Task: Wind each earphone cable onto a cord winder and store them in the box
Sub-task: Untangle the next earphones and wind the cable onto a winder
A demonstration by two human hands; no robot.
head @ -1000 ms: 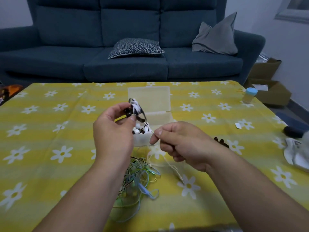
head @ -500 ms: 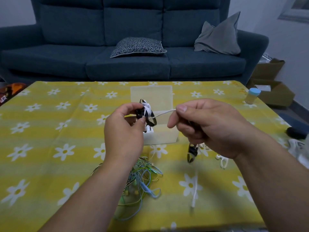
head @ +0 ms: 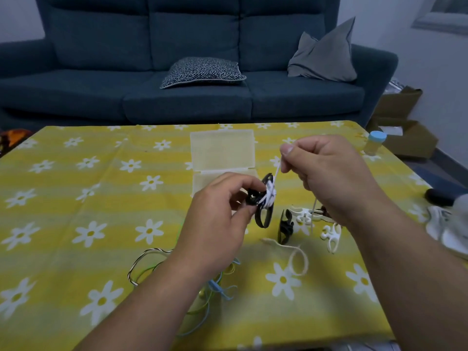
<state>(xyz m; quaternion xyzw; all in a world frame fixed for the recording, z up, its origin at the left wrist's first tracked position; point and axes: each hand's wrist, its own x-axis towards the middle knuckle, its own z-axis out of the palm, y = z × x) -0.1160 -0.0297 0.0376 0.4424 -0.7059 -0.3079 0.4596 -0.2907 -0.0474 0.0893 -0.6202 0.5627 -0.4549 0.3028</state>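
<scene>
Pinching black winder [head: 252, 198]: left grip [head: 215, 224] | right grip [head: 329, 173] pinches white cable [head: 277, 172]

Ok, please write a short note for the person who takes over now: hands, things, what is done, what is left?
Left hand grips the black winder, white cable partly wound on it. Right hand pinches that cable, pulled taut; its tail lies on the table. Open box stands behind. To do: finish winding, store it, then the coloured cables near the left forearm, using the spare winders.
</scene>
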